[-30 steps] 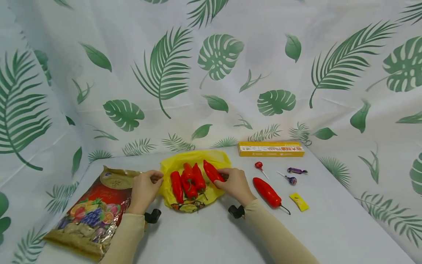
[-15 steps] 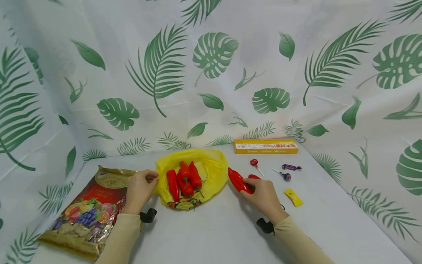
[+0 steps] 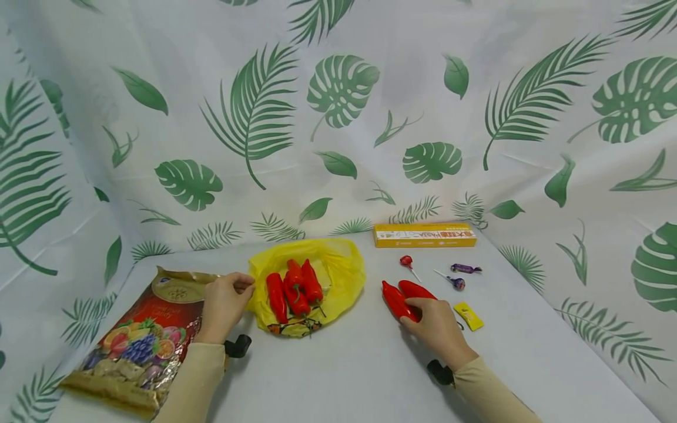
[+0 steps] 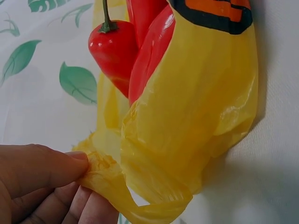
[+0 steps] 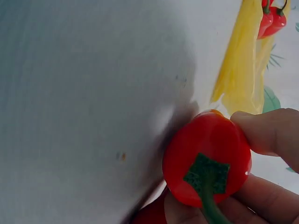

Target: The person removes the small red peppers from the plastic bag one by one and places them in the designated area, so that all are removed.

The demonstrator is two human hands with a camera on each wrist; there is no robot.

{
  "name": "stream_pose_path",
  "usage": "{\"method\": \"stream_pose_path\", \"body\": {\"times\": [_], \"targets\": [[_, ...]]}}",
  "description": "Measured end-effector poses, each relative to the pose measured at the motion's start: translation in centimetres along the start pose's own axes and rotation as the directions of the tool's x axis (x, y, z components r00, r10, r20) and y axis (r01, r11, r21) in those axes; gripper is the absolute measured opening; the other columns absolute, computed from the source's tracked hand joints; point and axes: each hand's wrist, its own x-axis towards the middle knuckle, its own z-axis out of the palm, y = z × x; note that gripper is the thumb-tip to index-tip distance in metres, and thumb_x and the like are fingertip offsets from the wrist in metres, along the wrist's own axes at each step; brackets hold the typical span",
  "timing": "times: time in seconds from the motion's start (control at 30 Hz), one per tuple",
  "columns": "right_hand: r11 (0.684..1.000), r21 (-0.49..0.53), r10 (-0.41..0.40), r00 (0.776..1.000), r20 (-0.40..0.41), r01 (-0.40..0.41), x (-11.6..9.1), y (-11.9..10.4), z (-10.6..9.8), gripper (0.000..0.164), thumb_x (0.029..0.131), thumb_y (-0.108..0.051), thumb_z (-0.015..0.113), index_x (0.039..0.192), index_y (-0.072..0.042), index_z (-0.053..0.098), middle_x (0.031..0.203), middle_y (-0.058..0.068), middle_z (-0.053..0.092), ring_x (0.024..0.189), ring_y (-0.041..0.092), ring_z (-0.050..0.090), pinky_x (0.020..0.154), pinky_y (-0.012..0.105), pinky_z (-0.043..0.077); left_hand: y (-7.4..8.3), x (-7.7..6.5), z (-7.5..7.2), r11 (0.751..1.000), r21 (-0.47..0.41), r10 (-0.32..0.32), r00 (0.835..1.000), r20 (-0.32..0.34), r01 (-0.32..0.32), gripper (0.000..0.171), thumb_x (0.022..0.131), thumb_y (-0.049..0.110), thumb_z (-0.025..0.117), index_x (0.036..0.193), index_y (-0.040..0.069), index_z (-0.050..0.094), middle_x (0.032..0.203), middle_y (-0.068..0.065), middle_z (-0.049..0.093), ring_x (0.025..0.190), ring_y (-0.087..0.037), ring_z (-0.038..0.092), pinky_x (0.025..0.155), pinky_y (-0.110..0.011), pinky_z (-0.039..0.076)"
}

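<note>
My left hand pinches the crumpled edge of a yellow plastic bag between thumb and fingers, as the left wrist view shows closely. Several red chili peppers lie inside the bag's wide mouth, some with green stems. On the right, my right hand grips a red chili pepper, its green stem end toward the camera in the right wrist view. Low over the table, that pepper lies alongside another red chili pepper, which the hand partly covers.
A red and gold candy bag lies at the left, beneath the left forearm. A yellow pasta box is at the back right. Nearer are a red lollipop, a purple lollipop, a purple candy and a yellow packet.
My right hand has carried the red chili pepper out of the yellow bag, rightward, down beside the other pepper. My left hand has kept its pinch on the bag's edge.
</note>
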Motion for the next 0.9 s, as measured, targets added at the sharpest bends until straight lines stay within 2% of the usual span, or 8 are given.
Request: {"method": "stream_pose_path", "body": {"times": [0.23, 0.5, 0.63, 0.77, 0.9], "targets": [[1.000, -0.023, -0.021, 1.000, -0.011, 0.021, 0.0, 0.1, -0.1, 0.047, 0.085, -0.020, 0.086, 0.127, -0.002, 0.073, 0.119, 0.016, 0.076, 0.108, 0.033, 0.065, 0.091, 0.053, 0.062, -0.4, 0.0, 0.1, 1.000, -0.005, 0.010, 1.000, -0.005, -0.010, 0.012, 0.093, 0.012, 0.076, 0.101, 0.003, 0.078, 0.093, -0.014, 0.079, 0.081, -0.024, 0.072, 0.072, -0.038, 0.062], [0.999, 0.000, -0.051, 0.995, -0.085, 0.051, 0.3, -0.5, -0.5, 0.045, 0.087, -0.019, 0.084, 0.126, 0.000, 0.073, 0.113, 0.015, 0.078, 0.101, 0.028, 0.069, 0.089, 0.047, 0.063, -0.8, 0.2, 0.4, 0.999, -0.022, 0.025, 1.000, -0.009, -0.025, 0.012, 0.093, 0.012, 0.076, 0.100, 0.004, 0.078, 0.092, -0.013, 0.079, 0.081, -0.024, 0.073, 0.073, -0.040, 0.062], [0.997, 0.032, -0.068, 0.992, -0.104, 0.072, 0.9, -1.4, -0.5, 0.044, 0.090, -0.024, 0.082, 0.127, -0.002, 0.073, 0.112, 0.015, 0.079, 0.095, 0.025, 0.070, 0.084, 0.043, 0.064, -1.0, 0.2, 0.2, 1.000, -0.024, 0.018, 1.000, -0.009, -0.019, 0.013, 0.093, 0.013, 0.076, 0.101, 0.003, 0.079, 0.093, -0.014, 0.079, 0.081, -0.024, 0.073, 0.072, -0.039, 0.062], [0.990, 0.084, -0.104, 0.988, -0.113, 0.113, 1.8, -2.6, 0.0, 0.042, 0.090, -0.026, 0.082, 0.125, -0.004, 0.074, 0.111, 0.014, 0.079, 0.097, 0.027, 0.075, 0.088, 0.046, 0.063, -1.3, 0.2, 0.1, 1.000, -0.022, 0.009, 1.000, -0.011, -0.009, 0.013, 0.093, 0.012, 0.076, 0.101, 0.003, 0.079, 0.093, -0.014, 0.079, 0.081, -0.023, 0.072, 0.072, -0.038, 0.062], [0.979, 0.147, -0.127, 0.988, -0.089, 0.139, 3.3, -4.5, 1.3, 0.042, 0.090, -0.028, 0.082, 0.125, -0.005, 0.074, 0.115, 0.014, 0.079, 0.099, 0.026, 0.076, 0.090, 0.045, 0.063, -1.5, 0.3, 0.1, 1.000, -0.024, 0.000, 1.000, -0.017, -0.001, 0.013, 0.092, 0.012, 0.076, 0.101, 0.003, 0.079, 0.092, -0.013, 0.078, 0.080, -0.023, 0.071, 0.072, -0.038, 0.062]]}}
